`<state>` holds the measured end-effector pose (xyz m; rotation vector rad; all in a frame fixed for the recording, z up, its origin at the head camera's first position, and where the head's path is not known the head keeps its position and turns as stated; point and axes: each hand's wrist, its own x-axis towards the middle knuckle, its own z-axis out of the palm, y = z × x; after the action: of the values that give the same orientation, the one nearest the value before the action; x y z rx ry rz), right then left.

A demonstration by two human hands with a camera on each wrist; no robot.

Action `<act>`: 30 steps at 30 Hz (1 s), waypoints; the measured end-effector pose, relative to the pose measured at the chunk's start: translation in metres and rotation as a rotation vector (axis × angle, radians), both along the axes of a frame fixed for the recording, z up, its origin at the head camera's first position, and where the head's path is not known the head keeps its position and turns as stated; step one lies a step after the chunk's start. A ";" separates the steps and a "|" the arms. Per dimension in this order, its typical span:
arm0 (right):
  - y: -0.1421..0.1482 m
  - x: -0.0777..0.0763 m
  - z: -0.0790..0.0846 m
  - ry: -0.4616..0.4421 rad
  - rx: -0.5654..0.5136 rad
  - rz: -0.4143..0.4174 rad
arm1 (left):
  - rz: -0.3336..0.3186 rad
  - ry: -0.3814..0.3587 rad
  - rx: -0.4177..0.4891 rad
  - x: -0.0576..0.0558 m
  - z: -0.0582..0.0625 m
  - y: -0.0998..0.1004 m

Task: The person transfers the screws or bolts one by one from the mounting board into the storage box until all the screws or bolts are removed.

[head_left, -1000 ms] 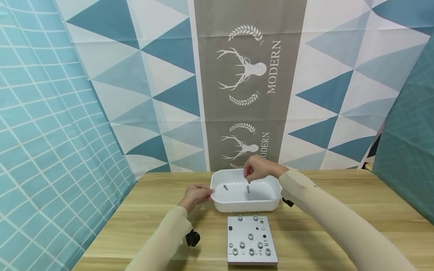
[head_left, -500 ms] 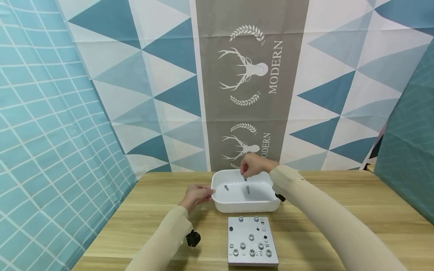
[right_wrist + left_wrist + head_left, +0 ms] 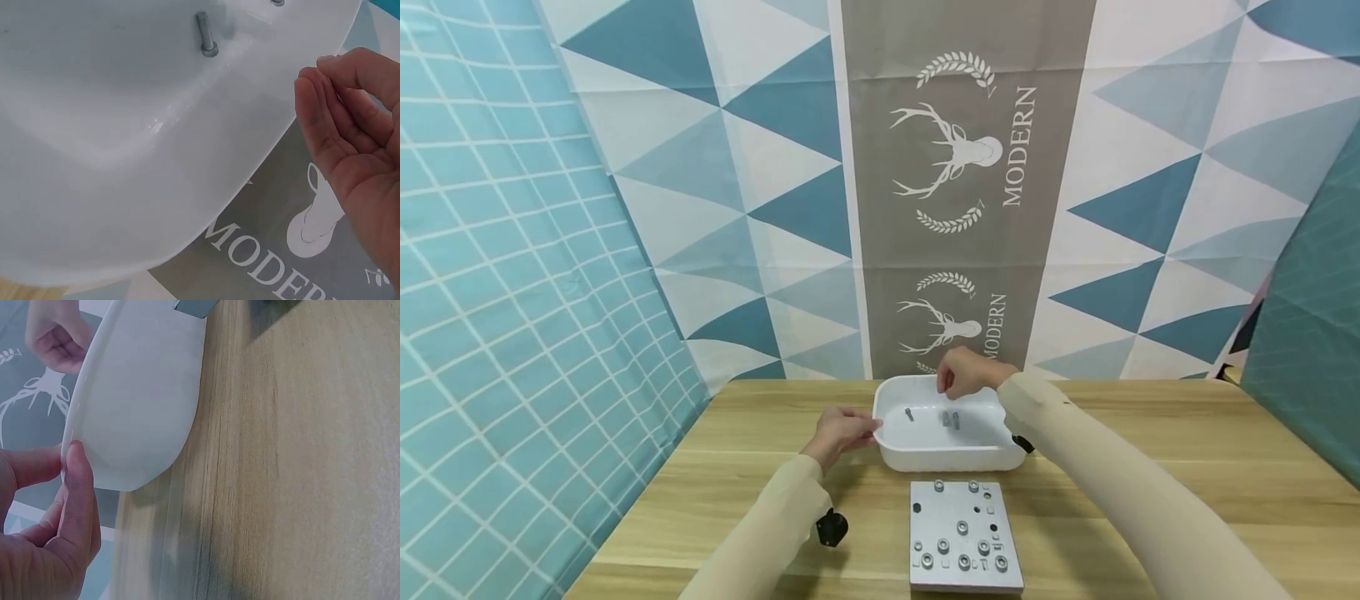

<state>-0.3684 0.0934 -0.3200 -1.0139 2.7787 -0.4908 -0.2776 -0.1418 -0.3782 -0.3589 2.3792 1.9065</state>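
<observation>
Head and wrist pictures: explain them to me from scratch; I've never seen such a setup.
There is no machine here, just a person working barehanded. The wide picture comes from a camera worn on the head, looking forward and down. The other two come from cameras worn on the wrists, one each. On the wooden table stands a white tub with three small bolts lying in it. Nearer the person lies a silver plate studded with round metal fittings. The left hand pinches the tub's edge. The right hand is near the tub's far edge, its fingers curled; nothing shows between them.
</observation>
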 end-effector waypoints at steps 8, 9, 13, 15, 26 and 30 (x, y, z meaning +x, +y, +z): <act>0.010 0.004 0.002 0.023 -0.008 0.057 | 0.004 0.014 0.014 -0.003 0.003 0.001; 0.012 0.006 0.002 0.025 -0.006 0.071 | 0.004 0.015 0.011 -0.003 0.003 0.001; 0.017 0.016 0.002 0.007 -0.018 0.102 | 0.003 0.005 0.003 -0.003 0.004 0.001; 0.020 0.021 0.003 0.004 -0.035 0.113 | 0.007 0.001 0.005 -0.003 0.004 0.001; 0.030 0.048 0.007 -0.003 -0.104 0.156 | 0.007 -0.008 0.011 -0.004 0.001 0.000; 0.035 0.058 0.005 0.002 -0.123 0.184 | 0.006 -0.014 0.008 -0.004 -0.001 0.001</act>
<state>-0.3104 0.1282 -0.3154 -1.2814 2.6499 -0.6406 -0.2812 -0.1410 -0.3790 -0.3776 2.3636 1.9088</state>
